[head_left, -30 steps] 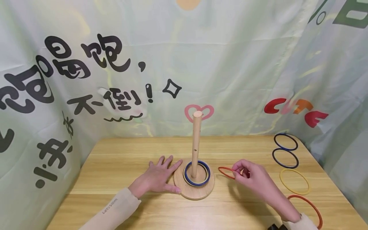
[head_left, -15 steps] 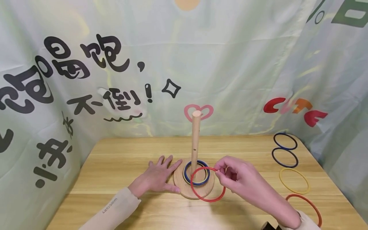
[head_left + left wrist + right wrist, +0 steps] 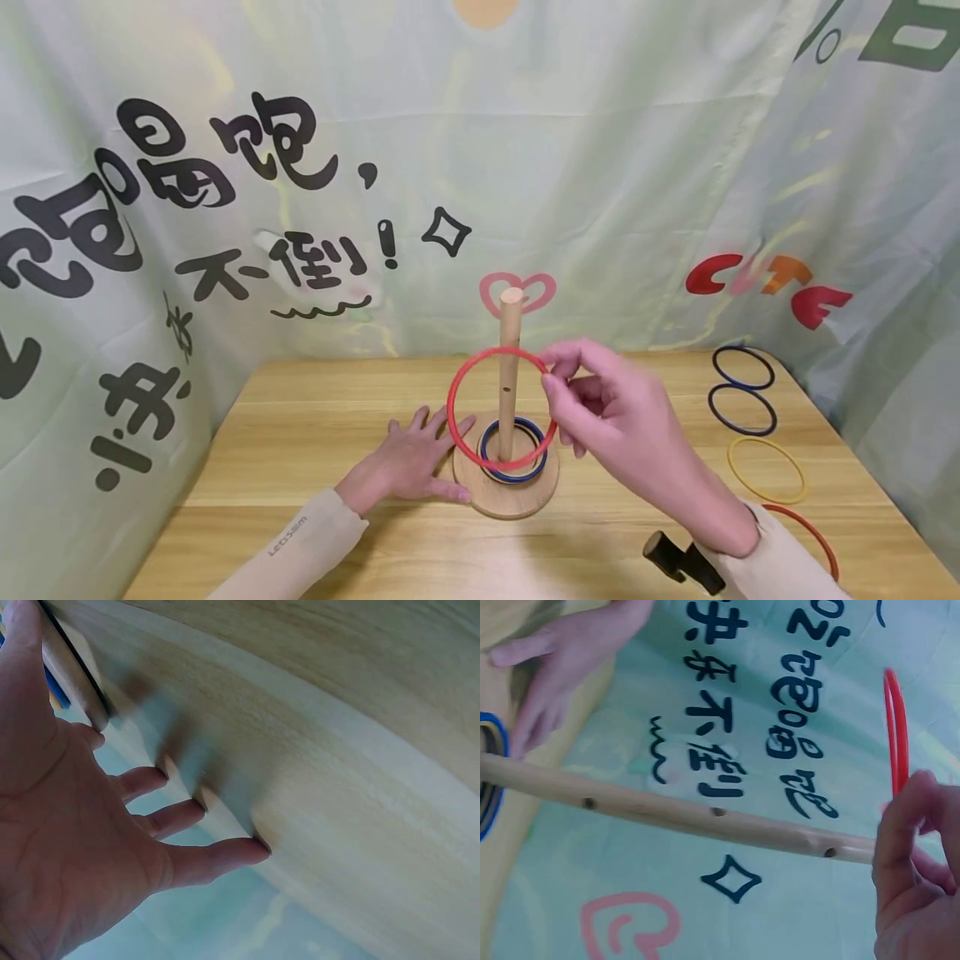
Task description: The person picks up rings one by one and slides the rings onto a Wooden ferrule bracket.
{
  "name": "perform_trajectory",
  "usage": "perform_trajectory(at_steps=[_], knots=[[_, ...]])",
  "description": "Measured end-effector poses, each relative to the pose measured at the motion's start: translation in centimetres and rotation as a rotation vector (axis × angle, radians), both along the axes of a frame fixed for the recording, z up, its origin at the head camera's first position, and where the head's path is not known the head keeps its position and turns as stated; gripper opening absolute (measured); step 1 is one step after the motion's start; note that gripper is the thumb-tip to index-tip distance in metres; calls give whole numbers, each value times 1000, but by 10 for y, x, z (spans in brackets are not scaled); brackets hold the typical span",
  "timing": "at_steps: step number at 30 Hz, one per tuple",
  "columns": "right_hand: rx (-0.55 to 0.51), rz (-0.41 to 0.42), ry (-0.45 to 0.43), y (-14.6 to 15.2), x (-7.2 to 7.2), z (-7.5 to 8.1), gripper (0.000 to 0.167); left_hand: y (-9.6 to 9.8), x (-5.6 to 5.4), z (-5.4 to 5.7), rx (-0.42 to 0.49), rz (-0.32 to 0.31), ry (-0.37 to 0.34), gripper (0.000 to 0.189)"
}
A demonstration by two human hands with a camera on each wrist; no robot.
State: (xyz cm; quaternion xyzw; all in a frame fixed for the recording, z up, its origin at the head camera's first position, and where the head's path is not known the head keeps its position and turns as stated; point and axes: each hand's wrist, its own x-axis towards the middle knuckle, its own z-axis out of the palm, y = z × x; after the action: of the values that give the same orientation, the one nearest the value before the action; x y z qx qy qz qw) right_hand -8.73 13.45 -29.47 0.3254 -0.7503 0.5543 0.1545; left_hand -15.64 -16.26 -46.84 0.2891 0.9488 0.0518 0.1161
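Observation:
My right hand (image 3: 615, 408) pinches a thin red ring (image 3: 451, 407) by its right edge, between thumb and fingertips. In the head view the ring is raised and overlaps the wooden post (image 3: 511, 321); in the right wrist view the ring (image 3: 903, 727) appears nearly edge-on near the post's top end. The post stands upright on a round wooden base (image 3: 517, 504), where a blue ring (image 3: 513, 480) lies around its foot with a yellowish one beneath. My left hand (image 3: 412, 462) rests on the table with fingers spread, its thumb and index finger at the base's left edge.
Along the table's right side lie two dark blue rings (image 3: 750, 434), a yellow ring (image 3: 730, 457) and a red ring (image 3: 813, 531) partly hidden by my sleeve. A printed curtain (image 3: 600, 167) hangs behind the wooden table (image 3: 300, 400). A black device (image 3: 663, 552) shows at my right wrist.
My right hand has lifted the red ring and carried it left, from beside the base to in front of the post. The left hand has stayed in place.

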Motion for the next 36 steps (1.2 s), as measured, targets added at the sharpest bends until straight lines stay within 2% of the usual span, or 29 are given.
perform_trajectory(at_steps=[4, 8, 11, 15, 20, 24, 29, 36], knots=[[-114, -57, 29, -6, -8, 15, 22, 0, 0, 0, -7, 8, -3, 114], [-169, -128, 10, -8, -18, 26, 20, -1, -1, -2, -15, 10, 3, 114], [-173, -162, -34, -8, -25, 27, 18, -1, -2, -3, -10, 5, 11, 115], [-129, -181, -99, -6, -35, 21, 15, -1, -2, -4, -1, -1, 17, 114], [-31, -212, -203, -2, -49, 3, 12, -1, 0, -2, -7, 6, 17, 115], [32, -212, -263, 0, -58, -20, 14, -1, 1, -1, -16, 9, 19, 115], [70, -192, -329, -3, -61, -55, 16, -1, 0, -1, -19, 7, 29, 115], [134, -208, -442, -4, -62, -98, 18, -1, 0, -1, -3, 10, 14, 115]])
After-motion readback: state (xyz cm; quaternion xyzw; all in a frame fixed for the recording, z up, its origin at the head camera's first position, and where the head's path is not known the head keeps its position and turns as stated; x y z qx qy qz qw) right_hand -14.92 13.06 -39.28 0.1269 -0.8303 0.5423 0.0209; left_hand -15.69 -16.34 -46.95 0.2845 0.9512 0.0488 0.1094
